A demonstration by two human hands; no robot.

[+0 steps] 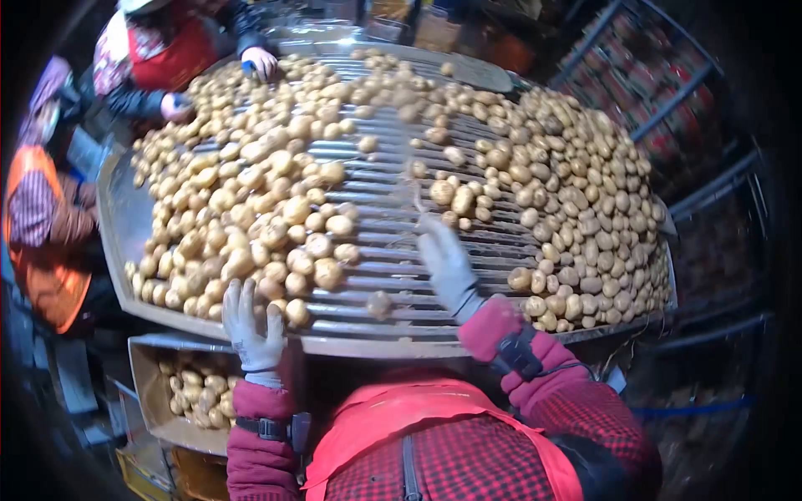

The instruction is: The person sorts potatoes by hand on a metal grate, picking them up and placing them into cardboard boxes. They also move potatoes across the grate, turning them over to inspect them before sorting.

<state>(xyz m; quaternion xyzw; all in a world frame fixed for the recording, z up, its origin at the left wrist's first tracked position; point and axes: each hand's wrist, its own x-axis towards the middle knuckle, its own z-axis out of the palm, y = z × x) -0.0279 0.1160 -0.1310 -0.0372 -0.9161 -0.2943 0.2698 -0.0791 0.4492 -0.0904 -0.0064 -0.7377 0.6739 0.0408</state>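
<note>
My left hand (251, 327), in a pale grey work glove, rests with spread fingers at the near edge of a metal slatted table (380, 242). Its fingertips touch or nearly touch the near side of a large heap of potatoes (242, 200). My right hand (449, 263), gloved too and slightly blurred, stretches over the slats right of the middle, with no potato visible in it. Just beyond its fingertips lie a thin pale strand (418, 194) and a small cluster of potatoes (455, 198). A single potato (378, 304) sits between my hands.
Another potato heap (585, 209) covers the table's right side. Below the left edge stands a box (150, 392) holding potatoes. Across the table, a person in a red apron (171, 54) has gloved hands at the potatoes. Someone in an orange vest (50, 242) is at the left.
</note>
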